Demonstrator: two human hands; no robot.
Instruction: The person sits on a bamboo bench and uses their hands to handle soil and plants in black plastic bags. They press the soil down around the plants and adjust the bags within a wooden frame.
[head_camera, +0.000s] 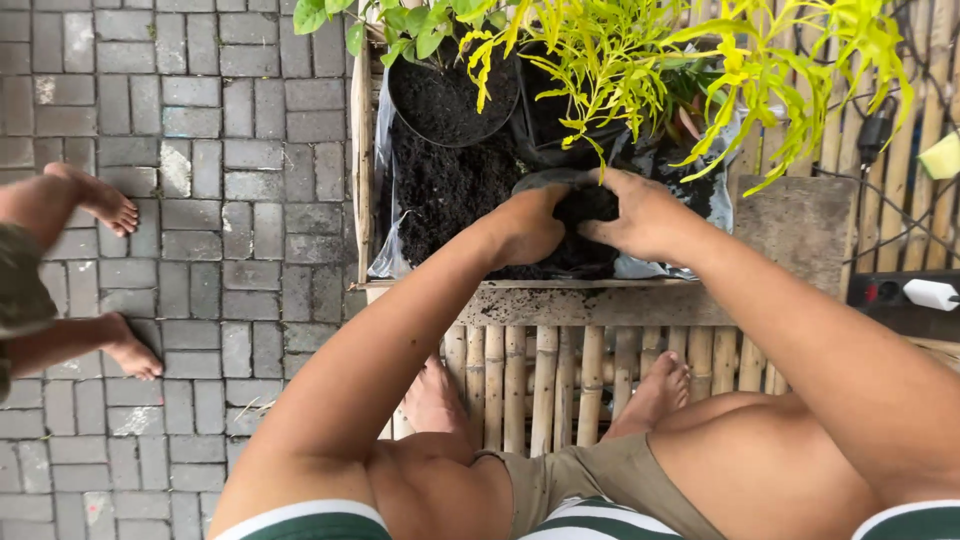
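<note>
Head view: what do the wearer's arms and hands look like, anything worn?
Both arms are bare from shoulder to wrist: no sleeves, gloves, watch or bands visible. The left hand and right hand are bare too, with dark soil on the fingers. At the bottom edge, a green-and-white striped garment and olive shorts show.

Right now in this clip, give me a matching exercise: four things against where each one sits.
Things:
1. both hands
2. round black pot
3. another person's bare feet
4. yellow-green plant

Places:
A. on the grey paving, far left
B. pressed around a clump of dark soil
C. top right, by the bamboo fence
D. top centre, filled with soil

Pairs: 1-B, 2-D, 3-A, 4-C
</note>
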